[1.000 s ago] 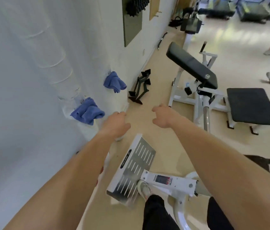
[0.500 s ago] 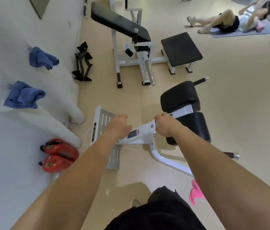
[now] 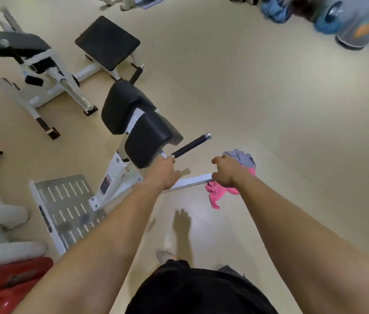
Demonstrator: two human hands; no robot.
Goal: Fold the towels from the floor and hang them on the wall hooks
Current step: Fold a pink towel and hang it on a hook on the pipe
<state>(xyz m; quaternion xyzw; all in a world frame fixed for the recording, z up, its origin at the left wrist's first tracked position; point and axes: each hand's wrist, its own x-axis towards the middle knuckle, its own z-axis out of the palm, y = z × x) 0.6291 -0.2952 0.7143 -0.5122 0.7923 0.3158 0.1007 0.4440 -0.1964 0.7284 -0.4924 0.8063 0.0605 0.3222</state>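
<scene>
- Head view: the left hand (image 3: 163, 172) and right hand (image 3: 225, 172) reach out ahead, both with fingers loosely curled and gripping nothing
- A pink towel (image 3: 216, 193) and a grey towel (image 3: 243, 158) lie crumpled together on the beige floor (image 3: 292, 132), partly hidden behind the right hand
- They lie at the end of the white base bar of a black-padded bench (image 3: 145, 134)

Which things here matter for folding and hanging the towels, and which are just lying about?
For the job: pink towel, grey towel, left hand, right hand, both empty.
Lying about: black-padded bench, flat seat bench, metal footplate, red containers.
</scene>
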